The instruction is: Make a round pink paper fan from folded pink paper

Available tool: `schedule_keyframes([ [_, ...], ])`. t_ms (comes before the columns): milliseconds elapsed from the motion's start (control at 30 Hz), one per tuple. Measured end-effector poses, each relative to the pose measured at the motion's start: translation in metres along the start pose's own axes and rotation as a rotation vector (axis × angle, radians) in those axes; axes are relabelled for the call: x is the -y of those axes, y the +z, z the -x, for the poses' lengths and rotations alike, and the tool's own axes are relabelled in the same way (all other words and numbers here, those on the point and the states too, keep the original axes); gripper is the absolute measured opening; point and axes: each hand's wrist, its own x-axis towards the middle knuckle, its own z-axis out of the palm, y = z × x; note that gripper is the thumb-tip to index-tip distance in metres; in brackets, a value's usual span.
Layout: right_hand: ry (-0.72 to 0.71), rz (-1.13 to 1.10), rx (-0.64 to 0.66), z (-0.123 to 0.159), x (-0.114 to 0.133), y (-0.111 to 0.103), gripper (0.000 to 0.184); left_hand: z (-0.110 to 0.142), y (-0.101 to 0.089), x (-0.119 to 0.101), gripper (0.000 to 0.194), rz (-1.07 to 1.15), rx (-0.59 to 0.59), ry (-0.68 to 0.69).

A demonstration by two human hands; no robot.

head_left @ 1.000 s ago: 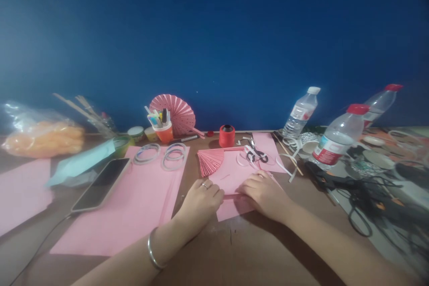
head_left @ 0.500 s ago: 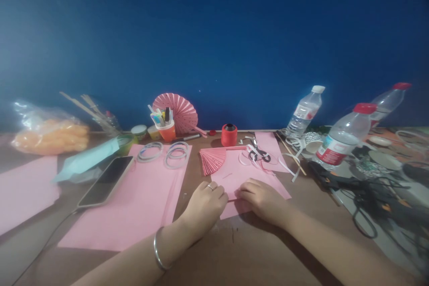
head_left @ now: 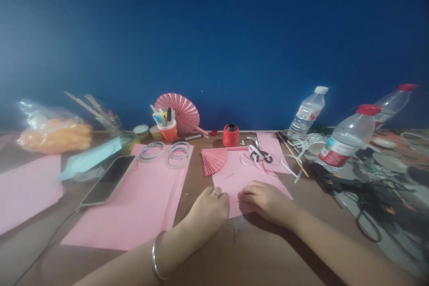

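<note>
Left hand (head_left: 211, 208): at eight o'clock of the pink paper sheet (head_left: 234, 185) (twelve toward the blue wall (head_left: 214, 31)). Knuckles up, fingers curled in with little spread, seemingly touching the near left edge; tips hidden, cannot tell whether pinched on paper.

Right hand (head_left: 263, 201): at four o'clock, fingers bent and close together, laid on the sheet; tips likewise hidden, cannot tell whether clamped or merely pressing. Narrow gap between both hands, with a crease-like line across.

Pink paper sheet: flat on the brown table (head_left: 251, 254), mid-view, under the fingers. Risk, judged: skewed line, from uneven pressure; stray wrinkle or tear, from pulling the sides apart.

Pleated pink paper piece (head_left: 214, 161): at ten-thirty, by the far left corner. Liable to crushing or shifting, from any slide of the sheet.

Black-handled scissors (head_left: 261, 155), with white ribbon strips (head_left: 251, 149): at one o'clock, ribbon partly over the sheet. Possible snag, from a tug toward six.

Red thread spool (head_left: 231, 137): at twelve, upright. Slight topple risk, from a stray knock.

Red-capped bottle (head_left: 345, 143): toward three, well apart. Little threat while capped.
</note>
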Motion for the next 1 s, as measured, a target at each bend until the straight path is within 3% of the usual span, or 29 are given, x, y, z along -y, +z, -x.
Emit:
schedule_keyframes([
  [400,0.004,-0.029,0.069,0.0,0.001,-0.007,0.023,0.003,0.002,0.007,0.007,0.149,0.004,-0.106],
  [733,0.036,-0.069,0.039,0.003,0.006,-0.008,0.022,0.002,0.009,0.004,0.01,0.141,-0.024,-0.152],
  [1000,0.062,-0.135,-0.005,0.007,-0.01,-0.009,0.022,0.003,0.003,0.011,0.012,0.239,-0.028,-0.227],
])
